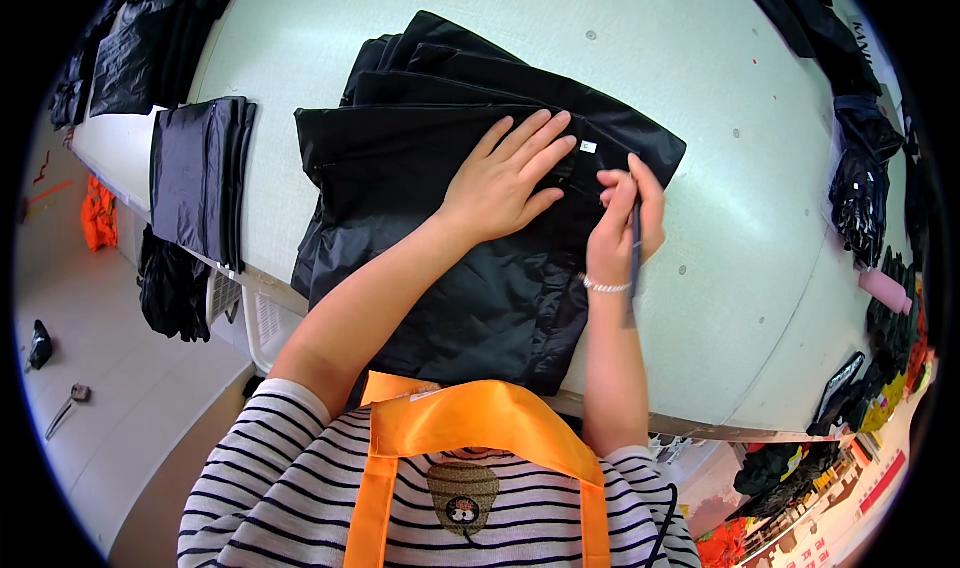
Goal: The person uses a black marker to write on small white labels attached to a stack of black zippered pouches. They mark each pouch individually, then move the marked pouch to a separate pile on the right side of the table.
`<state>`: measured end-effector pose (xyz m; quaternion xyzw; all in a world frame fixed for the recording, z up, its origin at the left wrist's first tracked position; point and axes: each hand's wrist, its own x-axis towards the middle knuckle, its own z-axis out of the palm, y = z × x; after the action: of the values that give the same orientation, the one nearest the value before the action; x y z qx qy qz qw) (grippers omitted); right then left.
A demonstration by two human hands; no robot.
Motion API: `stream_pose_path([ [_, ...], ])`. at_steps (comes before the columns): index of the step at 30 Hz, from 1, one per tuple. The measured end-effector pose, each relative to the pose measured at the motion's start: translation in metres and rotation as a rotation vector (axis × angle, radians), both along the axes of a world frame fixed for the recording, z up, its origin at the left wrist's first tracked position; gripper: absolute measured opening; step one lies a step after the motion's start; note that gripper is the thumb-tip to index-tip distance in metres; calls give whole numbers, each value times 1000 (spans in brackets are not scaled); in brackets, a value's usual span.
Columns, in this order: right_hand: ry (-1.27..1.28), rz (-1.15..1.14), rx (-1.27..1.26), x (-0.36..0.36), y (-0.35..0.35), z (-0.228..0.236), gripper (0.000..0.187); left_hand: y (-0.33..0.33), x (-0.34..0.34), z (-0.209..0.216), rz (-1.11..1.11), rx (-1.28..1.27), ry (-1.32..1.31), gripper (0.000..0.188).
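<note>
A stack of black, slightly shiny folded cloth pieces (430, 298) lies on the table before me, its layers fanned out at the far side. My left hand (510, 173) rests flat on the top piece, palm down with its fingers stretched. Just right of those fingertips a small white label (588, 147) shows on the cloth. Beside the label, over the right edge of the stack, my right hand (628, 213) is closed around a slim dark stick-like tool (635, 253). The tool runs down along the wrist, partly blurred; its exact kind cannot be made out.
The pale table (740, 228) curves around the stack. To the left sits a neat pile of folded dark pieces (195, 178), with more black bundles (140, 58) beyond. Dark packed goods (860, 178) line the right edge, near a pink roll (885, 292). A white plastic crate (268, 323) stands below the table edge.
</note>
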<state>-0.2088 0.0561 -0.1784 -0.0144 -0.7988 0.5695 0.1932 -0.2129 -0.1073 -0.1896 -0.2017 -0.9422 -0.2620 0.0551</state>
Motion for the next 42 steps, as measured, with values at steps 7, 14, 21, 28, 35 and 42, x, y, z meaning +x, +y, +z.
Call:
stream_pose_path([
  [7,72,55,581,55,-28,-15,34,-15,4,-15,-33,384,302,63],
  [14,129,-18,175,51,11,5,13,13,7,7,-37,501,434,65],
  [21,-37,-390,534,46,249,22,19,51,12,12,-45,60,25,71],
  [28,7,-492,1102,41,263,-10,33,25,18,3,4,-133,31,64],
  [35,-41,5,114,25,54,21,19,12,28,0,61,-148,68,54],
  [42,107,76,45,24,-2,-12,11,9,50,2,81,-136,-21,54],
])
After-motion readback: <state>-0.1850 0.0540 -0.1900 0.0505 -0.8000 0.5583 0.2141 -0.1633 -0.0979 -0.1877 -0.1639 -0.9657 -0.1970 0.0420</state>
